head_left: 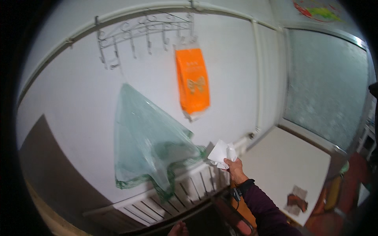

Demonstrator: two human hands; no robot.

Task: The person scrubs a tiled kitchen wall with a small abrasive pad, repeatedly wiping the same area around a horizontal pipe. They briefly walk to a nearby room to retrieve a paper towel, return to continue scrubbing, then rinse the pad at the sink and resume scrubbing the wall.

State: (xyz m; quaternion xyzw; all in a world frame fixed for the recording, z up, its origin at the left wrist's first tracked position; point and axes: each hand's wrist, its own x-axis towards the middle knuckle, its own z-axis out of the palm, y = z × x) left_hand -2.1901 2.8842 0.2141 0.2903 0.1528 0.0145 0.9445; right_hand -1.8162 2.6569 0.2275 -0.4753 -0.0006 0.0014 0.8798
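My right hand [237, 171], in a dark purple sleeve with a black band at the wrist, grips several crumpled white paper sheets or tissues [221, 155]. It is stretched forward between the wall and the white tabletop. Only a little of my left hand [179, 229] shows at the bottom edge, and whether it holds anything is hidden. A translucent green food cover with lace trim [141, 129] hangs on the wall to the left of the papers. Above them, an orange packaging bag [193, 81] hangs from a metal hook rack [147, 31].
A white radiator [177, 191] runs low along the wall. To the right stands a white table [289, 159] with a brown item [297, 202] on a greyish cloth or paper. Behind it is a frosted glass panel [327, 85]. A pipe [257, 73] runs down the wall.
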